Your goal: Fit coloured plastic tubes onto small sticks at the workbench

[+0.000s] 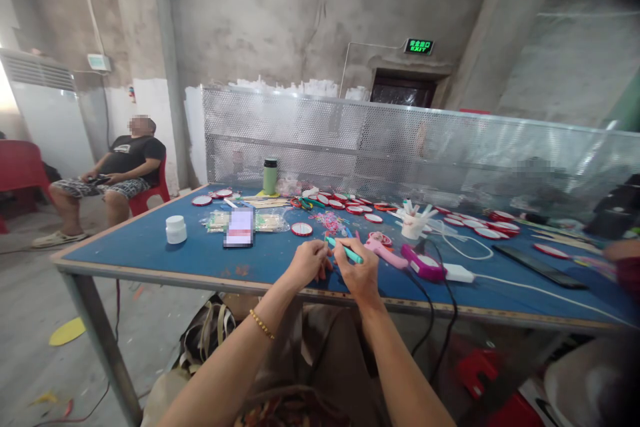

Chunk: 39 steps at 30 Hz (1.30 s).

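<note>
A teal pen, like a marker, is gripped in my right hand, its tip pointing left toward my other hand. My left hand is closed in a pinch; whatever small thing is between its fingers, I cannot make out. Both hands are close together above the table's near edge. Just right of them lies a pink glue gun. Beyond the hands are a loose heap of colourful small pieces and a round red-rimmed disc.
On the blue table are a white jar, a phone, a green bottle, a cup of sticks, a purple power strip with cables and several red-rimmed discs. A perforated metal screen stands behind. Someone sits far left.
</note>
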Tool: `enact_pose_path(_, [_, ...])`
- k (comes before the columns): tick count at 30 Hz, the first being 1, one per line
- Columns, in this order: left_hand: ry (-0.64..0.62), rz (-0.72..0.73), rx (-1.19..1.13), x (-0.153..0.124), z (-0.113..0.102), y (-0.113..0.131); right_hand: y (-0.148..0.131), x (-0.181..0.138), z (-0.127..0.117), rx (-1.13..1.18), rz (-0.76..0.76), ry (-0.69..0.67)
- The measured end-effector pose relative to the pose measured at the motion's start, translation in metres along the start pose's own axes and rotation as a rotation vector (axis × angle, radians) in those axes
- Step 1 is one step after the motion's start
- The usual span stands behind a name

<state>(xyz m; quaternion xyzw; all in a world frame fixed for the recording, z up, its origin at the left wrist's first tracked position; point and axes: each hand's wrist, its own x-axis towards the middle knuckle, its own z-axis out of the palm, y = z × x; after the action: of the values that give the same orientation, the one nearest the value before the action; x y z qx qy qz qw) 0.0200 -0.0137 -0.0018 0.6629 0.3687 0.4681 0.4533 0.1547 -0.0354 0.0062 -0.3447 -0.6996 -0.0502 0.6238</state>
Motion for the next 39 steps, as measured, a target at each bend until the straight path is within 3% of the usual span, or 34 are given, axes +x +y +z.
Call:
enact_pose_path(24, [-0.002, 0.01, 0.032, -0.0003, -0.0007, -0.0008, -0.0013, 0.0007, -0.0007, -0.021, -0.024, -0.019])
enact_pose_path(32, [0.003, -0.016, -0.021, 0.0026, -0.0007, -0.0052, 0.0011, -0.0037, -0.0021, -0.022, 0.066, 0.088])
enact_pose_path(39, [0.019, -0.004, -0.082, 0.0026, -0.0015, -0.0053, 0.0008, -0.0036, -0.0018, -0.016, 0.028, 0.029])
